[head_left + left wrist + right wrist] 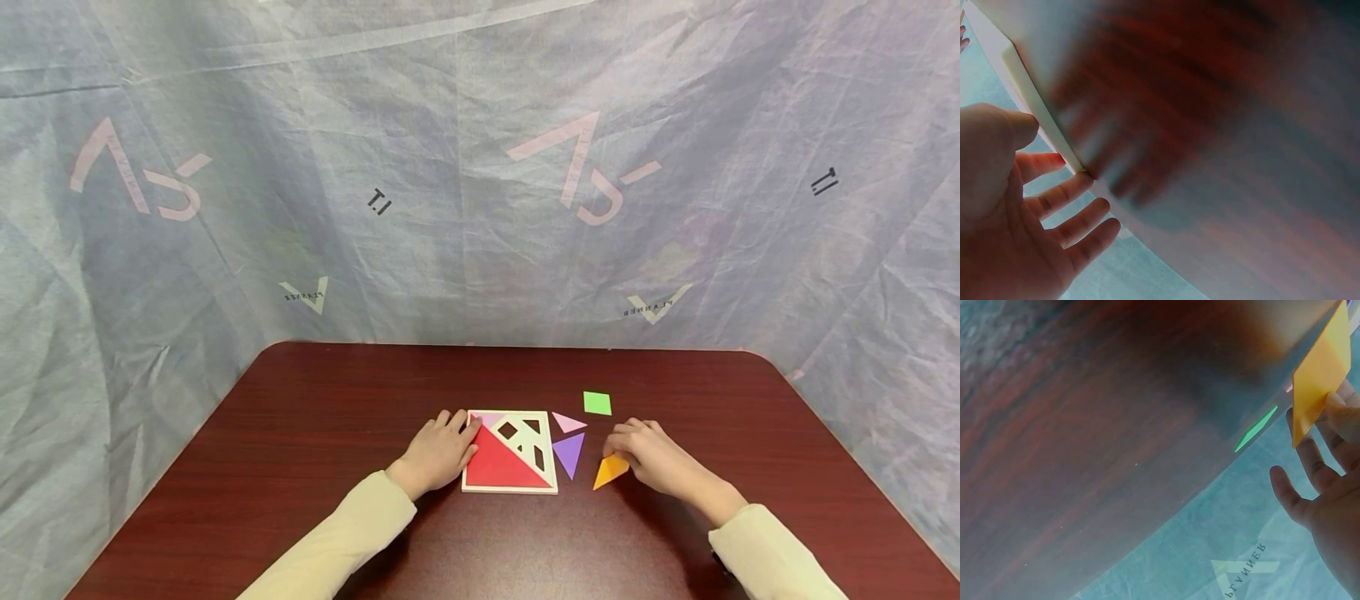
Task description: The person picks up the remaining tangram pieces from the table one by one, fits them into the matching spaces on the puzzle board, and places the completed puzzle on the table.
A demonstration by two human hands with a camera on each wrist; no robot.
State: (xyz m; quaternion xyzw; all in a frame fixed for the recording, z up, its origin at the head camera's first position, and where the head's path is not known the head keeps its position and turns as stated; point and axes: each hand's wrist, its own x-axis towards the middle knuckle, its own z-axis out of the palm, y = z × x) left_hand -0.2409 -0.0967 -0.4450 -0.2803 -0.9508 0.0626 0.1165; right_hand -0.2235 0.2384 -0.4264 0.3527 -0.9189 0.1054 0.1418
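Observation:
My left hand lies on the left edge of a white tangram tray, fingers fairly straight. In the left wrist view, thumb and fingertips meet the tray's pale side. A big red triangle fills the tray's near-left half, and a pink piece, partly covered by that hand, sits at its far-left corner. To the right of the tray, my right hand pinches an orange parallelogram between thumb and fingers. It is tilted up, its lower tip towards the table.
Between tray and right hand lie a purple triangle and a pink triangle. A green square lies farther back. Dark cut-outs show in the tray's uncovered half. A grey printed cloth hangs behind the reddish-brown table.

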